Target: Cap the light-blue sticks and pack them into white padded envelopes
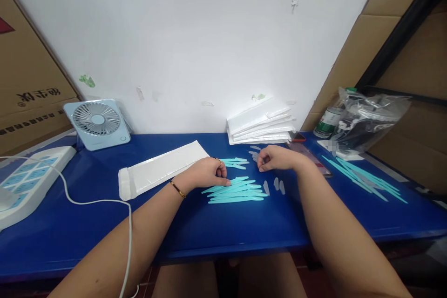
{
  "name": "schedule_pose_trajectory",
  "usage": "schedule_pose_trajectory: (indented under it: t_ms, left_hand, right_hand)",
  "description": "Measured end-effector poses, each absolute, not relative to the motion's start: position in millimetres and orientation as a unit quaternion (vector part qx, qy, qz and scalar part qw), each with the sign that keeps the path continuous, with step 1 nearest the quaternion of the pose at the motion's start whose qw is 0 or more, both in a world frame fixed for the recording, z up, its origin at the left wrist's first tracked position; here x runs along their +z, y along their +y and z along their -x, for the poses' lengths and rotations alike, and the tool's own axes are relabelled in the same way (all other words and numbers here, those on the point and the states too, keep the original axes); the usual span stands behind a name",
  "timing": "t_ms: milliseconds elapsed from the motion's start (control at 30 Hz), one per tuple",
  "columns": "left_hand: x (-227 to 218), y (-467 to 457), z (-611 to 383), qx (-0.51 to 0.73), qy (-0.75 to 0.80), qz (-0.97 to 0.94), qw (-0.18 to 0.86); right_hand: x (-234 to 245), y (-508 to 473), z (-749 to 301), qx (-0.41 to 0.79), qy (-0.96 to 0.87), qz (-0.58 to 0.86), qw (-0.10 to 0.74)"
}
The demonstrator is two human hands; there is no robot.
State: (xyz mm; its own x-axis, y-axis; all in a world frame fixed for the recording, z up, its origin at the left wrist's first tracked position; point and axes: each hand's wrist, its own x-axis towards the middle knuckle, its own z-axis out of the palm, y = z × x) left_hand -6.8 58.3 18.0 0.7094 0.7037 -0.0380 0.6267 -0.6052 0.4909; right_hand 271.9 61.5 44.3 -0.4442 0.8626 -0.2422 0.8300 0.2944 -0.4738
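Observation:
My left hand point(212, 173) is closed, fingers curled, at the left end of the turquoise eyebrow razors. Its thumb touches the lower pile of razors point(237, 192), and a smaller group of razors point(235, 162) extends right from behind its fingers. What these fingers hold, if anything, is hidden. Right of the piles, my right hand point(271, 158) is closed in a pinch, fingertips down by a few small clear blade caps point(254, 152). I cannot make out what is in the pinch. More clear caps point(276, 184) lie on the blue table between the pile and my right forearm.
A white mailer bag point(164, 167) lies left of my left hand. Stacked white mailers point(260, 123) lean at the wall. More razors point(363, 179), a phone point(309, 158), a bottle point(328, 121) and a plastic bag point(370, 123) are right. A fan point(98, 123), power strip point(35, 181) and white cable point(94, 203) are left.

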Motion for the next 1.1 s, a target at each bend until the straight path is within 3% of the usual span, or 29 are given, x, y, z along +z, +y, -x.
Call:
schedule_pose_trajectory:
  t_ms: [300, 567, 767, 967, 1100]
  left_hand:
    - [16, 55, 1, 0.089, 0.410, -0.870, 0.257]
    - [13, 65, 7, 0.182, 0.419, -0.845, 0.278]
    - [8, 70, 9, 0.216, 0.418, -0.819, 0.327]
    - [7, 71, 8, 0.239, 0.412, -0.821, 0.315]
    - [7, 72, 9, 0.241, 0.407, -0.811, 0.345]
  right_hand:
    - [40, 58, -300, 0.321, -0.774, 0.543, -0.062]
    - [33, 63, -284, 0.318, -0.790, 0.522, -0.041]
    - [34, 61, -278, 0.410, -0.746, 0.501, 0.157]
    - [27, 67, -260, 0.419, -0.683, 0.461, 0.382]
    - [23, 68, -251, 0.436, -0.632, 0.447, 0.459]
